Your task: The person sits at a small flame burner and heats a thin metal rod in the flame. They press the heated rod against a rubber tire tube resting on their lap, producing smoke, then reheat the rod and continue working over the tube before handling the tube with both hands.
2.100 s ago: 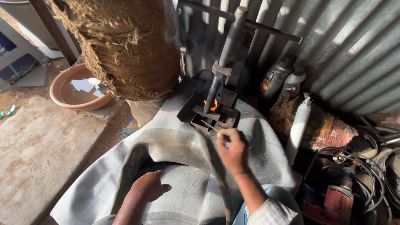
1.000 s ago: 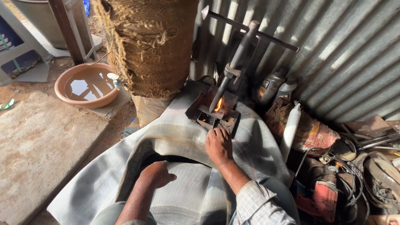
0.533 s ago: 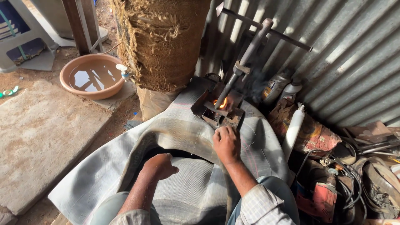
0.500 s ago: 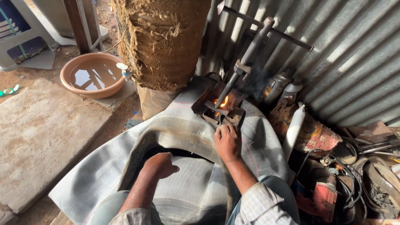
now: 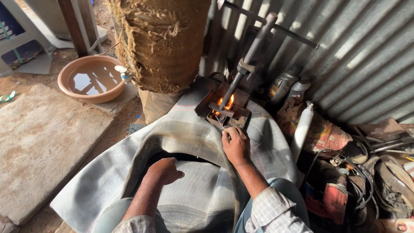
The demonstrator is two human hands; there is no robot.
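Left hand (image 5: 164,170) loosely curled, resting on grey tube (image 5: 185,133) across lap. Right hand (image 5: 236,144) fingers bent, pressing tube edge just beside press (image 5: 222,110) with small flame (image 5: 225,103).

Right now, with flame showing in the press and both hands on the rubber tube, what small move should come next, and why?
Probably draw the right hand slightly back along the inner tube, away from the clamp press. Its fingertips lie at the edge of the metal frame where orange flame burns, so heat is close. The left hand already rests fisted on the tube lower down and could keep it flat.
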